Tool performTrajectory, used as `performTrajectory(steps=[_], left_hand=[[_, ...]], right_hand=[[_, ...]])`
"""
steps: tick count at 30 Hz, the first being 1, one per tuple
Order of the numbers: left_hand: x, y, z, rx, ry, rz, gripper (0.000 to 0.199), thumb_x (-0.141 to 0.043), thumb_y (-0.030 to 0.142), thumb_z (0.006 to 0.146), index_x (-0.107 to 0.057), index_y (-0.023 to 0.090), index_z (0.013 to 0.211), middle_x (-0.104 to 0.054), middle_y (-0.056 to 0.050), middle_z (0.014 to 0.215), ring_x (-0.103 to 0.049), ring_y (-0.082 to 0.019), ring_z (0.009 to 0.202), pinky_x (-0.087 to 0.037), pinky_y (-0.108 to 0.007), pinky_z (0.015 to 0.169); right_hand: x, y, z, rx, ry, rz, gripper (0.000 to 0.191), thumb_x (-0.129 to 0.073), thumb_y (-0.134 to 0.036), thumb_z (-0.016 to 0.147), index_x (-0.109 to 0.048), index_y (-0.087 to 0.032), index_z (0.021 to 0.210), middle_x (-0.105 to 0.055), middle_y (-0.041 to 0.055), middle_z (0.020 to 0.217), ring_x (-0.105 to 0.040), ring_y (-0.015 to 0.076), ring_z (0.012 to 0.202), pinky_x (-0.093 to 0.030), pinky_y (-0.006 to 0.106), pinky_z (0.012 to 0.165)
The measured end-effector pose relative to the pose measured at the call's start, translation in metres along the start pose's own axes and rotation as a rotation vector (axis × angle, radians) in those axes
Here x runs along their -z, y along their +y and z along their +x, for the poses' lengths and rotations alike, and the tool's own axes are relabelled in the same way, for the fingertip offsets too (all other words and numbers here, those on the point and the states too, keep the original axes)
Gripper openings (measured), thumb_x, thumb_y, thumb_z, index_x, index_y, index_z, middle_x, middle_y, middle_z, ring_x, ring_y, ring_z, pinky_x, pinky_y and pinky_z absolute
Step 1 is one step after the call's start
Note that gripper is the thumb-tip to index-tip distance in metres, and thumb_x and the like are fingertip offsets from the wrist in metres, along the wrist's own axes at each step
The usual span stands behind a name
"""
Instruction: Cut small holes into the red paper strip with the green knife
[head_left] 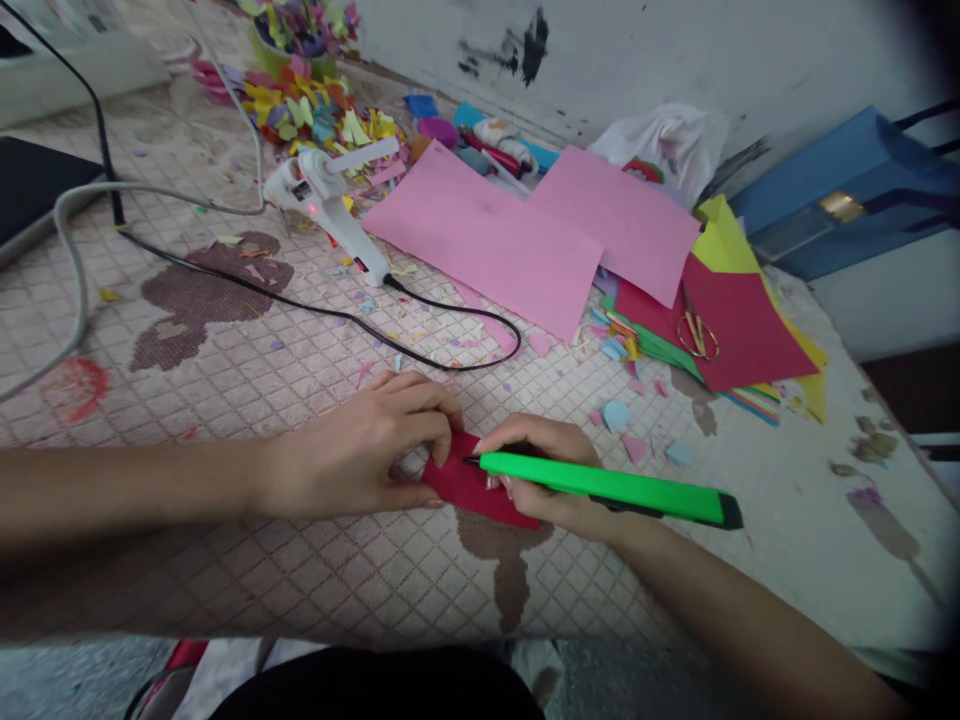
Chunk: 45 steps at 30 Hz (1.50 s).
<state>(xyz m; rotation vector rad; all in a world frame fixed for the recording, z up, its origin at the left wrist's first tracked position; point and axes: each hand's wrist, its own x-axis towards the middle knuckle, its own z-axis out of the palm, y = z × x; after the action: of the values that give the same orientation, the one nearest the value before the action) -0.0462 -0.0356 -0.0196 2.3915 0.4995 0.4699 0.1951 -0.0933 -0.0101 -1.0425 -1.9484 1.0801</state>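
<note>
A small piece of red paper (480,485) lies on the patterned tablecloth between my hands. My left hand (367,440) is closed on its left edge, fingers curled at the top and thumb along the lower side. In my right hand (551,470) is a bright green utility knife (600,480) with a black end cap, its length slanting off to the right. Its thin dark tip sits at the red paper, between the two hands; whether it touches is hard to see. My right fingers are wrapped round the front of the knife, close to the paper.
A white glue gun (337,215) lies beyond my hands, its black cord (450,367) looping toward me. Pink sheets (495,230), red sheets (742,320) and gold-handled scissors (697,335) lie at the right. Paper scraps (307,110) cover the back; a blue bag (855,190) stands far right.
</note>
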Motion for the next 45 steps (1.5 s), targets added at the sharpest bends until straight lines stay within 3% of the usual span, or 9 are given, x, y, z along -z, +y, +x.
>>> performTrajectory(steps=[6,14,24,29,38,45], left_hand=[[0.0,0.0,-0.001,-0.004,0.016,-0.002,0.017,-0.075,0.022,0.081,-0.06,0.019,0.089,-0.06,-0.004,0.118,-0.052,-0.025,0.111,-0.039,-0.038,0.095],[-0.001,0.001,-0.001,-0.005,0.02,0.013,0.018,-0.075,0.022,0.081,-0.059,0.019,0.088,-0.059,-0.004,0.118,-0.052,-0.024,0.109,-0.039,-0.038,0.093],[-0.002,0.001,-0.002,-0.005,0.024,0.024,0.02,-0.076,0.023,0.081,-0.059,0.02,0.09,-0.058,-0.003,0.118,-0.052,-0.024,0.109,-0.037,-0.038,0.092],[-0.002,0.0,-0.002,-0.014,0.032,0.025,0.019,-0.075,0.025,0.081,-0.059,0.02,0.09,-0.058,-0.004,0.119,-0.052,-0.025,0.11,-0.037,-0.039,0.093],[-0.003,0.001,-0.003,0.01,0.032,0.031,0.018,-0.076,0.024,0.081,-0.06,0.02,0.089,-0.06,-0.004,0.12,-0.052,-0.025,0.11,-0.037,-0.039,0.093],[-0.004,0.001,-0.003,-0.001,0.049,0.029,0.018,-0.075,0.022,0.081,-0.06,0.019,0.09,-0.06,-0.005,0.12,-0.053,-0.025,0.111,-0.038,-0.039,0.095]], right_hand=[[-0.001,-0.001,0.0,0.072,0.011,-0.033,0.026,-0.061,-0.008,0.079,-0.069,-0.018,0.101,-0.072,0.0027,0.088,-0.067,0.0128,0.075,-0.053,0.025,0.07],[-0.005,-0.005,-0.005,-0.056,0.154,0.012,0.029,-0.057,-0.003,0.075,-0.069,-0.02,0.096,-0.071,-0.0007,0.077,-0.066,0.0101,0.063,-0.051,0.021,0.059],[-0.007,-0.014,-0.004,0.018,0.162,-0.112,0.021,-0.057,-0.008,0.078,-0.068,-0.018,0.092,-0.072,0.002,0.076,-0.067,0.0117,0.062,-0.053,0.022,0.056],[-0.007,-0.018,-0.007,0.092,0.237,-0.125,0.025,-0.057,-0.006,0.078,-0.067,-0.019,0.096,-0.072,0.0024,0.076,-0.068,0.0142,0.065,-0.055,0.026,0.06],[-0.012,-0.008,-0.006,-0.012,0.19,-0.077,0.024,-0.058,-0.005,0.076,-0.069,-0.018,0.093,-0.071,0.0001,0.074,-0.066,0.0114,0.06,-0.052,0.022,0.057],[-0.009,-0.011,-0.003,0.018,0.178,-0.136,0.024,-0.057,-0.006,0.075,-0.069,-0.019,0.092,-0.073,0.0014,0.077,-0.066,0.0117,0.061,-0.051,0.022,0.055]])
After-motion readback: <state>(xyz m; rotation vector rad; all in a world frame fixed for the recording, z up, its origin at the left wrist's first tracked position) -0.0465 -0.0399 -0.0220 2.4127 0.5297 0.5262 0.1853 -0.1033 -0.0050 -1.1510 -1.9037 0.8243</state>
